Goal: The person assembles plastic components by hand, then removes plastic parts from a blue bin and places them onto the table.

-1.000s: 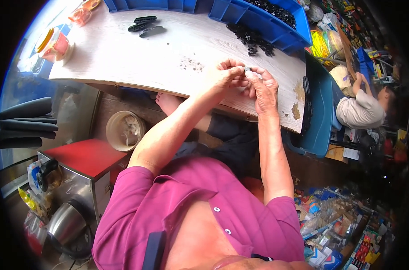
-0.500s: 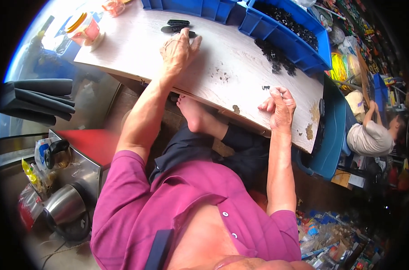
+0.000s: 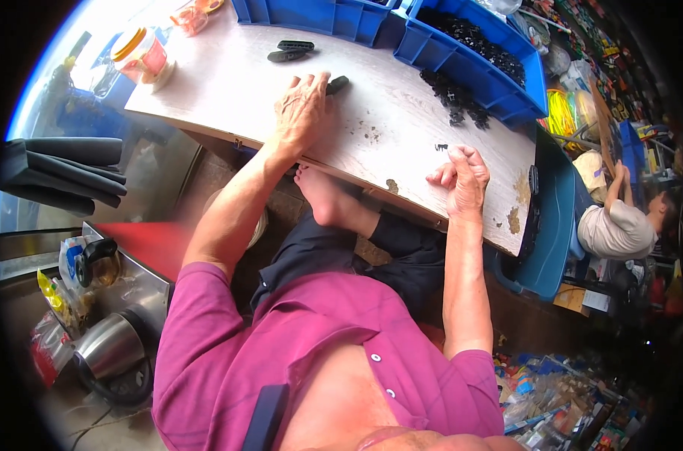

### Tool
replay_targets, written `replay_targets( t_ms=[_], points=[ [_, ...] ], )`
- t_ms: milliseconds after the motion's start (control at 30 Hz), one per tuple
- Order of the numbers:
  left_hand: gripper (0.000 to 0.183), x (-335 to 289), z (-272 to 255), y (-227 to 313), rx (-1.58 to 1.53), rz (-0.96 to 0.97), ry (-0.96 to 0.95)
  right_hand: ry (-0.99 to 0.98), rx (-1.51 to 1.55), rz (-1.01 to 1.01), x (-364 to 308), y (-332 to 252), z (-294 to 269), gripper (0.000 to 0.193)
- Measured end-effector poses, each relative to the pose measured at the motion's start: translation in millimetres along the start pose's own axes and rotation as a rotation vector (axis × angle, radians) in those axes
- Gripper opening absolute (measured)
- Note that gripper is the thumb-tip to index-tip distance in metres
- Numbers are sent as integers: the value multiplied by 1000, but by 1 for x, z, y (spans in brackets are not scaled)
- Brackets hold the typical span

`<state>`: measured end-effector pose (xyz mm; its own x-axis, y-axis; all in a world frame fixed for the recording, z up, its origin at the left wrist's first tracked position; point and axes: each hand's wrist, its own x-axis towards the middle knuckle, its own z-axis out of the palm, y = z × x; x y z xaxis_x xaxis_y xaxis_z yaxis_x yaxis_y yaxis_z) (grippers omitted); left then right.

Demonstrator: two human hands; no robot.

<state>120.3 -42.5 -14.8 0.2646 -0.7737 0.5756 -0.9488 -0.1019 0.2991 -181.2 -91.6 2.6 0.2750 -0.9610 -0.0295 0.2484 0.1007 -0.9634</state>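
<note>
My left hand [image 3: 302, 113] is over the table's near left part, its fingers stretched forward and its thumb side closed on a black oblong plastic part [image 3: 337, 85]. The thumb is mostly hidden by that part. Two similar black oblong parts [image 3: 290, 51] lie together beyond my fingertips. Over the right side of the table, my right hand [image 3: 465, 180] is curled, fingertips pressed together; what they hold, if anything, is too small to make out. A tiny black toothed piece [image 3: 441, 147] lies just beyond those fingers.
A blue bin [image 3: 477, 64] full of small black pieces stands at the back right, a loose pile [image 3: 454, 98] before it. Another blue bin [image 3: 311, 21] is at the back. A jar [image 3: 141, 56] stands far left. Right of the table are a teal tub [image 3: 556, 233] and another person [image 3: 620, 229].
My left hand has drawn nearer to me, bringing the black oblong part away from the two others. My right hand has stayed almost in place, still curled.
</note>
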Motion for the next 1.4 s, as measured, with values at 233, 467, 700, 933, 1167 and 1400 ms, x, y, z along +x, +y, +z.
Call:
replay_targets(
  t_ms=[233, 467, 700, 933, 1167, 1400],
  points=[
    [27, -15, 0, 37, -528, -159, -97, 12, 151, -15, -3, -1, 22, 13],
    [23, -40, -7, 124, -1626, -642, -409, -19, 222, -34, -5, -7, 29, 11],
    [20, -37, -7, 135, -1793, -605, -571, 27, 169, 49, -6, 2, 20, 10],
    [15, -35, -2, 136, -1833, -592, -524, 12, 113, 30, -6, 5, 17, 11],
    [16, -24, -5, 139, -1639, -811, -578, 21, 75, 32, -7, 1, 22, 11],
    [12, -24, -8, 144, -1739, -926, -423, 30, -40, 82, -7, -9, 27, 20]
  ],
)
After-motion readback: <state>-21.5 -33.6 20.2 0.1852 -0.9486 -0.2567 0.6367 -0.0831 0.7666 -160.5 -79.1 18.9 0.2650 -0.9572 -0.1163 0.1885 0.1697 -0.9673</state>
